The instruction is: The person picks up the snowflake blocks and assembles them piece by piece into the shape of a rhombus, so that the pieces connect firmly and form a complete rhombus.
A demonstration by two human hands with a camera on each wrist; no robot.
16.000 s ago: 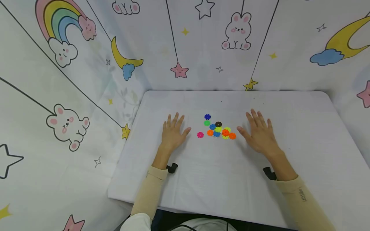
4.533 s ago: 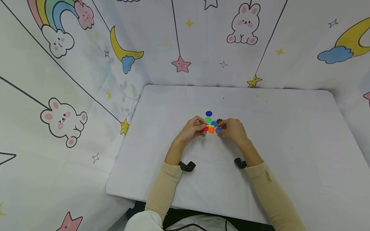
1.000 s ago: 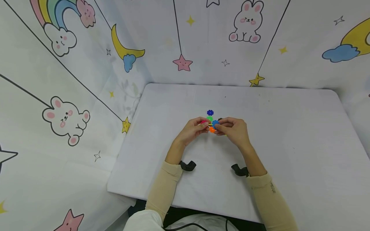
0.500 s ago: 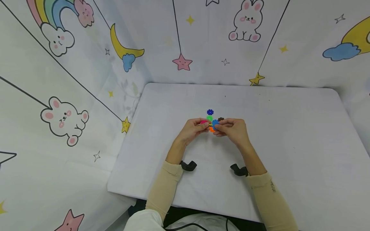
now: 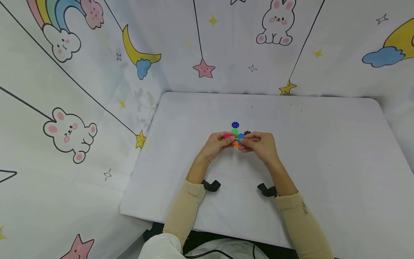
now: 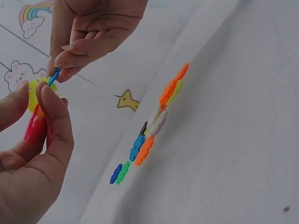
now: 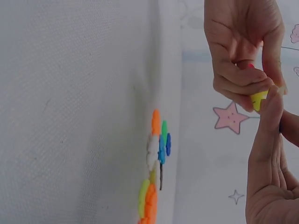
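My left hand (image 5: 215, 145) pinches a pink notched plastic disc (image 6: 32, 122) and a yellow disc (image 6: 33, 95) that meet at an angle. Between the thumb and fingers of my right hand (image 5: 263, 144) is a blue disc (image 5: 240, 136), held edge-on against the yellow one. Whether the blue disc is slotted into it cannot be told, since fingertips cover the contact. Both hands are raised over the loose discs. In the right wrist view, my right fingers hide the blue disc, and only part of the yellow disc (image 7: 258, 99) shows.
Loose discs lie on the white table (image 5: 307, 162): dark blue (image 5: 235, 125), green (image 5: 234, 131), brown (image 5: 247, 132), an orange disc (image 6: 145, 150), a white one (image 6: 158, 122) and several others. A printed cloth wall (image 5: 174, 43) stands behind the table.
Hands first lay flat beside the discs. Later the left held pink and yellow while the right reached into the pile; now the right holds blue against yellow. Over the last second, hands barely shifted.
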